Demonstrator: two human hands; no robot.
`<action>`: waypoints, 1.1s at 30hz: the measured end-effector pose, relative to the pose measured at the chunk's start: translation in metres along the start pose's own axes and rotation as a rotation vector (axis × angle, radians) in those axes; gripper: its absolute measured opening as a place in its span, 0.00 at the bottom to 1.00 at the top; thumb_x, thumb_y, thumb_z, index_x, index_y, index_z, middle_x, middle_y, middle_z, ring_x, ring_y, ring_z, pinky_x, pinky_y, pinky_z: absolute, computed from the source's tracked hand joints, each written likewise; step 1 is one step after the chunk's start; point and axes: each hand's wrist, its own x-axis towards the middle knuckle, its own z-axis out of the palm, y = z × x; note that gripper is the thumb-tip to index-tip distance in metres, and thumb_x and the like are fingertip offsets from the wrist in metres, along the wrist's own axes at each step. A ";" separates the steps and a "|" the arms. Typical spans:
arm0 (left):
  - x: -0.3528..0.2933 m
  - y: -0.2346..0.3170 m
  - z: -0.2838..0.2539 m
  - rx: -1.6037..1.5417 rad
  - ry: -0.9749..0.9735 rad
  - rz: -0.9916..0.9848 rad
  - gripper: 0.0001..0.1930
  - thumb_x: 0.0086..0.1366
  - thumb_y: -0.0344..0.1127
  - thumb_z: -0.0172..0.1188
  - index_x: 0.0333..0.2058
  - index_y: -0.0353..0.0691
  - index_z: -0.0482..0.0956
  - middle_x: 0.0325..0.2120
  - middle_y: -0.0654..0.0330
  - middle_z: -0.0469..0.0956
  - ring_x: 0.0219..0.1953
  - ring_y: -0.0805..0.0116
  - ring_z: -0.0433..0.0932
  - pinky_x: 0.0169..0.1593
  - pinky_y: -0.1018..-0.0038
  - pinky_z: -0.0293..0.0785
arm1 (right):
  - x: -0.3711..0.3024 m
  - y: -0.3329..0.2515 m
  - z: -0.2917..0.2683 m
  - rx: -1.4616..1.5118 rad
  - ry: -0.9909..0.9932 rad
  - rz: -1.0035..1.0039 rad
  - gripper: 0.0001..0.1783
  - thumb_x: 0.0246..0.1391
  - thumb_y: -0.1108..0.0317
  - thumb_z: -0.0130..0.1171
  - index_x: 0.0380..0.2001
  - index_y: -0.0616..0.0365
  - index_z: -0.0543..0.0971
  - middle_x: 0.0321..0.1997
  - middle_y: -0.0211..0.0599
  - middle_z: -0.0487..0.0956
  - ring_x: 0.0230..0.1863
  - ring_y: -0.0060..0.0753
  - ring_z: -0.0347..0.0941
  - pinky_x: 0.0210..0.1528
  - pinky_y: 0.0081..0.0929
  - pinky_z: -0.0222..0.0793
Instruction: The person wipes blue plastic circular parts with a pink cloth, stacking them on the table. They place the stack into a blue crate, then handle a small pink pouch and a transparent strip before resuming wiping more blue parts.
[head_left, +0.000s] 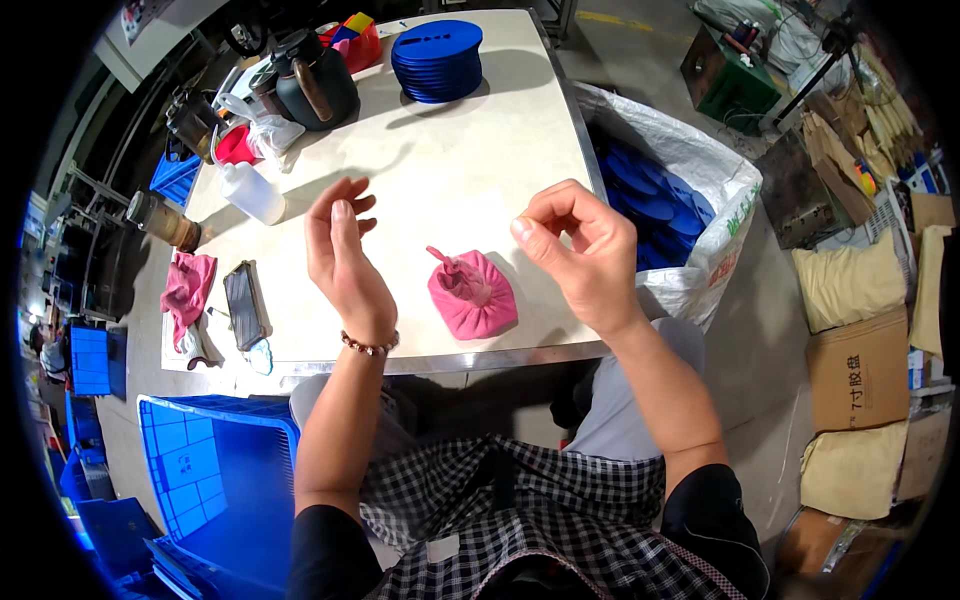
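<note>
1 metal-edged worktop (520, 150) spans upper centre; its near edge runs just below the pink cloth bundle (472, 300) at frame centre. Pale surface extends from there up to the blue disc stack (437, 62). Left hand (346, 265), left of the bundle: raised, fingers loosely curved, grip open. Right hand (585, 255), upper right of it: thumb and index drawn together; whether that grip holds anything cannot be told. A white sack (695, 285) borders the right edge; jug (313, 85) and bottle (252, 193) occupy upper left.

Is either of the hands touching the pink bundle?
No, the pink bundle sits on the table, visibly apart from the left hand and right hand.
</note>
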 end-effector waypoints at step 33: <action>-0.031 0.064 0.006 -0.141 -0.607 -0.386 0.08 0.66 0.30 0.70 0.41 0.34 0.83 0.37 0.61 0.83 0.40 0.75 0.80 0.47 0.77 0.77 | 0.004 -0.032 -0.013 -0.110 -0.231 -0.044 0.27 0.47 0.58 0.80 0.47 0.60 0.83 0.42 0.29 0.80 0.44 0.21 0.73 0.43 0.20 0.63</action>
